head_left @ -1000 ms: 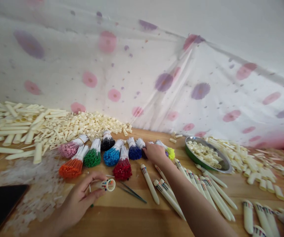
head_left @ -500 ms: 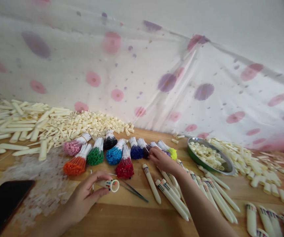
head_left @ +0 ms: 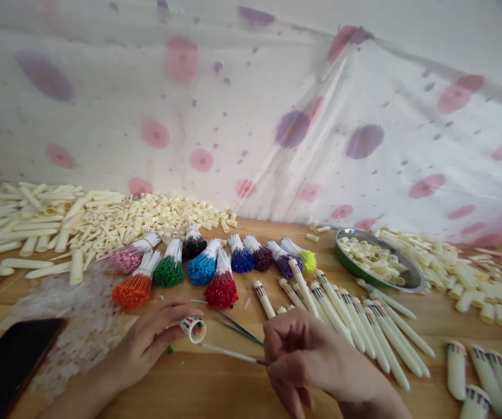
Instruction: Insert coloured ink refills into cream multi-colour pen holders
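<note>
My left hand (head_left: 150,334) is closed around a short cream multicolour pen barrel (head_left: 185,326). Its round open end faces right, and coloured bits show inside. In my right hand (head_left: 307,355), fingers and thumb pinch the dark end of a thin pen refill (head_left: 233,353). The white end of that refill points left, just short of the barrel's mouth. Tweezers (head_left: 240,327) lie on the table between the two hands. Behind them stand bundles of refills, among them red (head_left: 221,285), orange (head_left: 133,285), green (head_left: 170,267) and purple (head_left: 282,262).
Assembled cream pens (head_left: 364,331) lie in a row at right. Beyond them is a green-sided metal bowl (head_left: 342,259) of small cream parts. A heap of cream parts (head_left: 163,212) fills the back left. Clear plastic pieces (head_left: 67,314) and a phone (head_left: 15,361) lie at left.
My right hand has come back from the refill bundles toward the barrel, now with a dark-ended refill in its fingers. My left hand still holds the barrel, its mouth shifted slightly left.
</note>
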A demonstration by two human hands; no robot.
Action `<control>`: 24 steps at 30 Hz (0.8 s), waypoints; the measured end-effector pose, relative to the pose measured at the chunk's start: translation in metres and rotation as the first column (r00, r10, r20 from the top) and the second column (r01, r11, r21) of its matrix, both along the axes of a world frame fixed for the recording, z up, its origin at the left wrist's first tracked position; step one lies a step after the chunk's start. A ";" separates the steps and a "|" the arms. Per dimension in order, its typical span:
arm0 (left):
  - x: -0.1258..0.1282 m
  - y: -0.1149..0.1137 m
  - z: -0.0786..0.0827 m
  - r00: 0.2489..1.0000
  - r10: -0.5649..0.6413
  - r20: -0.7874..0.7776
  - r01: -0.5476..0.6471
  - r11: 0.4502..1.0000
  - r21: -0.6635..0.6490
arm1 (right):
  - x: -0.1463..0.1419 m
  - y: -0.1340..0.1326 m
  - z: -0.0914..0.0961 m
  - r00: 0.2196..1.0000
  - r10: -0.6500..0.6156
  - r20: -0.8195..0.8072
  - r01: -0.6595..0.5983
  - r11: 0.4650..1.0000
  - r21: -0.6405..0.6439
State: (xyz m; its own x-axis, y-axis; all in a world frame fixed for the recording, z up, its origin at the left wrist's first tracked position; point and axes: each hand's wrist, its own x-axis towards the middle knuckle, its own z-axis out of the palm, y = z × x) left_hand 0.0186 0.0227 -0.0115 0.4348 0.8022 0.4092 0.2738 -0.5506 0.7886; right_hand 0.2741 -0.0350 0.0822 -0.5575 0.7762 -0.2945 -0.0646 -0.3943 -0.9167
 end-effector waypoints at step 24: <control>0.005 -0.002 0.013 0.972 -0.158 -0.173 0.168 0.985 0.048 | -0.009 0.017 -0.024 0.985 -0.073 -0.156 0.056 0.992 -0.113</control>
